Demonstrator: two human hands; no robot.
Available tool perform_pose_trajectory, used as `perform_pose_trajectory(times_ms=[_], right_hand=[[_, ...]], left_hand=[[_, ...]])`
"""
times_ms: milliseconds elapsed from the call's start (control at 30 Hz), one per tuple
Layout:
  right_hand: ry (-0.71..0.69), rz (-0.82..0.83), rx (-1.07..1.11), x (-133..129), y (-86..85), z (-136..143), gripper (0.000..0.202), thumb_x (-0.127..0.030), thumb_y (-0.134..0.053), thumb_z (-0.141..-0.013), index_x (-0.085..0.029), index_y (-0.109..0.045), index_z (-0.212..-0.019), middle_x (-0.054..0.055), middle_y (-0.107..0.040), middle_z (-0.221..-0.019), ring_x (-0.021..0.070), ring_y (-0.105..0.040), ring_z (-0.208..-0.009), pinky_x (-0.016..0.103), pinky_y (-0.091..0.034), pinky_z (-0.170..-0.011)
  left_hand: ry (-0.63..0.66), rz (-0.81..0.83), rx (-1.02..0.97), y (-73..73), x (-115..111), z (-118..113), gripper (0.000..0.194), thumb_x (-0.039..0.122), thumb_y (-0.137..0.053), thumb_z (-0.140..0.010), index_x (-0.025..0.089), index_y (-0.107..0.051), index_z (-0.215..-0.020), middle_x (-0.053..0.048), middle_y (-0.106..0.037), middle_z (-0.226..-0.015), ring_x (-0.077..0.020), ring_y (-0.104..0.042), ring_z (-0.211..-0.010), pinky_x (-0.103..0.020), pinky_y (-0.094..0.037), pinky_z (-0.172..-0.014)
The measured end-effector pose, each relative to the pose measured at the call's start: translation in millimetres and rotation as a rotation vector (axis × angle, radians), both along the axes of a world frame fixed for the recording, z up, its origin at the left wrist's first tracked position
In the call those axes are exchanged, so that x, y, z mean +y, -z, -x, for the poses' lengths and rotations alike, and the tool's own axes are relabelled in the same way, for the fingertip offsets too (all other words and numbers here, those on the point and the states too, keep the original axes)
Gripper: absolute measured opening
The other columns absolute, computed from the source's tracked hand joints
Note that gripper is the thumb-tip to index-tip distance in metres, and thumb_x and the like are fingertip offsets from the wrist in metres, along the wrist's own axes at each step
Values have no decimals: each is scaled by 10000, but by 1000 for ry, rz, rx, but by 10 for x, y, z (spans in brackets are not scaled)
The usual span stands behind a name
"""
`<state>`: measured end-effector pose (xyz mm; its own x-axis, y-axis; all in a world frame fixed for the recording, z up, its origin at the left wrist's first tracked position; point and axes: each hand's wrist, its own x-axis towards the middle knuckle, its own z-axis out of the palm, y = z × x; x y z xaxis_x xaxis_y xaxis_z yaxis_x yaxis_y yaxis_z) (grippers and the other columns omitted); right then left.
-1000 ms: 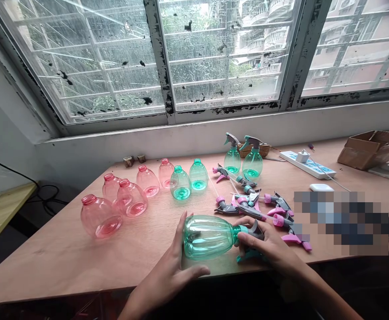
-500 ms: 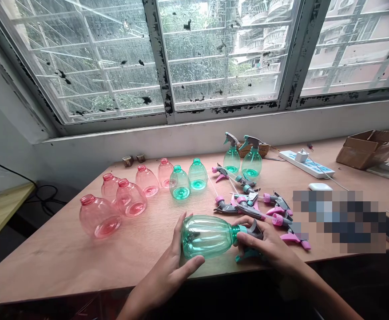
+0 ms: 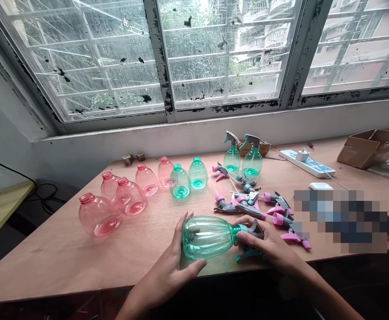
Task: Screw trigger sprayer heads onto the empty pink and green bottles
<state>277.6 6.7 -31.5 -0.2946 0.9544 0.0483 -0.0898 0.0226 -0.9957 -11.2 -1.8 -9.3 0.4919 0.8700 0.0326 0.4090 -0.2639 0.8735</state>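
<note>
A clear green bottle lies on its side between my hands, above the table's front edge. My left hand cups its base, fingers behind it and thumb along the lower side. At the neck, my right hand grips the grey and teal trigger sprayer, which sits at the bottle's mouth. The right fingers partly cover the sprayer, and its teal trigger shows below them. Just beyond my right hand lie several loose trigger sprayers, among them a pink and grey one.
Several pink bottles stand open-topped at the left. Two capless green bottles stand mid-table, with two green spray bottles fitted with sprayers behind. A power strip, cardboard box and blurred patch are at the right.
The bottle and both hands are almost still; the left thumb has shifted slightly. The view has moved a little.
</note>
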Motion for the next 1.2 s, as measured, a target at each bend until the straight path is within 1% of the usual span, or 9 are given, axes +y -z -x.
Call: perform_pose_trajectory(times_ms=[133, 300, 567, 800, 967, 1133, 1200], right_hand=[[-14, 2, 1, -2, 10, -12, 435, -509, -785, -894, -147, -672, -1106, 12, -724, -745, 175, -696, -694, 316, -579, -720], [-24, 10, 8, 2, 22, -11, 426, -504, -775, -908, -148, -659, -1112, 13, -726, -723, 181, -697, -694, 327, -584, -726], [-23, 22, 8, -10, 45, -32, 435, -502, -772, -916, -159, -641, -1150, 13, -741, -730, 192, -712, -717, 346, -581, -757], [-21, 8, 8, -1, 49, -35, 413, -496, -762, -927, -163, -645, -1143, 16, -758, -728, 194, -728, -724, 332, -562, -759], [-15, 13, 4, 2, 32, -31, 411, -486, -773, -919, -160, -654, -1138, 14, -749, -733, 188, -718, -722, 330, -566, -759], [-30, 12, 19, -3, 2, -21, 400, -493, -780, -909, -159, -666, -1097, 8, -729, -763, 169, -698, -705, 318, -575, -738], [-28, 16, 21, -9, -6, -22, 398, -493, -788, -901, -159, -667, -1081, 6, -723, -778, 161, -691, -698, 310, -576, -727]], left_hand=[[-4, 7, 13, 3, 4, 17, 926, 462, -636, -982, 394, 6, -1645, -44, -145, -1772, -323, -198, -1618, -540, -155, -1325], [-7, 19, 13, 5, 13, 21, 922, 499, -641, -977, 386, -19, -1647, -52, -169, -1768, -339, -193, -1620, -538, -181, -1323], [-1, 23, 7, 19, 11, 33, 906, 515, -638, -981, 411, -20, -1637, -38, -189, -1762, -314, -218, -1613, -529, -187, -1324], [-2, 41, 8, -15, 10, 19, 910, 529, -634, -979, 407, -16, -1636, -41, -235, -1745, -311, -248, -1602, -538, -191, -1321], [-16, 36, 19, -12, 8, 23, 919, 536, -638, -972, 398, -22, -1640, -42, -230, -1749, -325, -242, -1605, -533, -195, -1321], [-13, 38, 19, -8, 15, 19, 914, 527, -645, -972, 412, -29, -1636, -21, -179, -1765, -300, -202, -1620, -508, -169, -1332], [-16, 34, 18, -13, 16, 11, 912, 528, -646, -971, 405, -37, -1640, -23, -183, -1762, -298, -208, -1617, -495, -172, -1333]])
